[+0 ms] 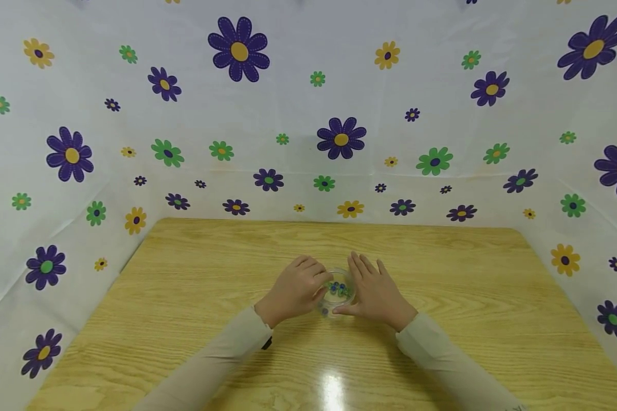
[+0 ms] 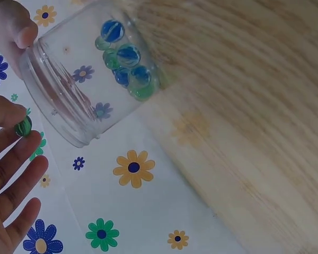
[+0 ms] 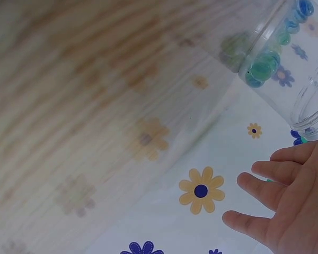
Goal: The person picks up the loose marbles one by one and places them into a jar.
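A clear jar stands upright on the table between both hands, its mouth uncovered. Several blue and green marbles lie at its bottom. Just beside the jar's rim, my left hand pinches one green marble between thumb and index finger, the other fingers spread. My right hand holds the jar from the right near its mouth, thumb across the near side. In the right wrist view, the remaining fingers extend beside the jar, fairly straight.
The wood-grain table extends on all sides of the jar. A white cloth printed with purple, green and yellow flowers walls it in at the back, left and right. A bright light reflection shows on the table's near part.
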The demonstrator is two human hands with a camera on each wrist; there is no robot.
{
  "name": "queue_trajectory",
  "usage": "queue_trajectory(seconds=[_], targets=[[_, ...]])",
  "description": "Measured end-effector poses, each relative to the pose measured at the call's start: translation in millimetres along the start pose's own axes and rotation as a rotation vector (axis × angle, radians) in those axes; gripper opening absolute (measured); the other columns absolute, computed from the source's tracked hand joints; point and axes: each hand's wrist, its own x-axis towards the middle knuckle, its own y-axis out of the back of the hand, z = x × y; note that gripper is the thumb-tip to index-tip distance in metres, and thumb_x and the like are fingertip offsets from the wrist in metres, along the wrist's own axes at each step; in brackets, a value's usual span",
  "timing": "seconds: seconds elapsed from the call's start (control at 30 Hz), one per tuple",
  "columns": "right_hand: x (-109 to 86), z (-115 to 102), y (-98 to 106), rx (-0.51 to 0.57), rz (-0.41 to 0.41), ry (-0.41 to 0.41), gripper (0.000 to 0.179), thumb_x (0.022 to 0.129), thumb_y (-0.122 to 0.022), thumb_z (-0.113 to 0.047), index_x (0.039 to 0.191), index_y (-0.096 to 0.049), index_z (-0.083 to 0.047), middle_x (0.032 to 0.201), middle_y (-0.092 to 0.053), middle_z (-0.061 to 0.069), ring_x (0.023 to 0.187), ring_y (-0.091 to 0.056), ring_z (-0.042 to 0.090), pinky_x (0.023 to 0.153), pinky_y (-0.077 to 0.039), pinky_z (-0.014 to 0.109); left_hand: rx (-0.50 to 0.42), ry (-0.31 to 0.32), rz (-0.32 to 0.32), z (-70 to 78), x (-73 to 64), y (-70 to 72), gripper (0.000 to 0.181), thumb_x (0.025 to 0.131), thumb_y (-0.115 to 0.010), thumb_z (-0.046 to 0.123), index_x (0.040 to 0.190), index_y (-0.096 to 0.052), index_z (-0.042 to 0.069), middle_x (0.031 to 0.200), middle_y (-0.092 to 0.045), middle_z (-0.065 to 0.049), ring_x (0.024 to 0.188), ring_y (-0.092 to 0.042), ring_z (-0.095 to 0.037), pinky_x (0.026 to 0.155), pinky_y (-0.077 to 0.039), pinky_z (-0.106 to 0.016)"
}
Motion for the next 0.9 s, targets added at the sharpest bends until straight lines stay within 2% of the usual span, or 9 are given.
queue_trajectory(seconds=[0.43, 0.9], targets=[[-0.9, -0.1, -0.8, 0.007, -0.013, -0.001, 0.112, 0.074, -0.054, -0.075, 0.146, -0.025, 0.005, 0.153, -0.026, 0.021, 0.139, -0.032, 0.036, 0.108, -0.030, 0.059, -0.012, -0.005, 0.000, 4.6, -2.4, -7.5, 0.017, 0.077, -0.076, 0.022, 0.092, -0.071, 0.017, 0.088, -0.070, 0.003, 0.087, -0.065, -0.012, 0.087, -0.051, -0.030], [-1.0, 0.2, -0.3, -0.020, -0.010, 0.004, 0.110, 0.075, -0.054, -0.075, 0.146, -0.026, 0.004, 0.152, -0.027, 0.021, 0.138, -0.033, 0.035, 0.108, -0.031, 0.058, -0.001, 0.004, -0.001, 4.3, -2.6, -7.9, 0.019, 0.077, -0.075, 0.024, 0.094, -0.069, 0.017, 0.089, -0.070, 0.003, 0.088, -0.065, -0.013, 0.087, -0.052, -0.031]])
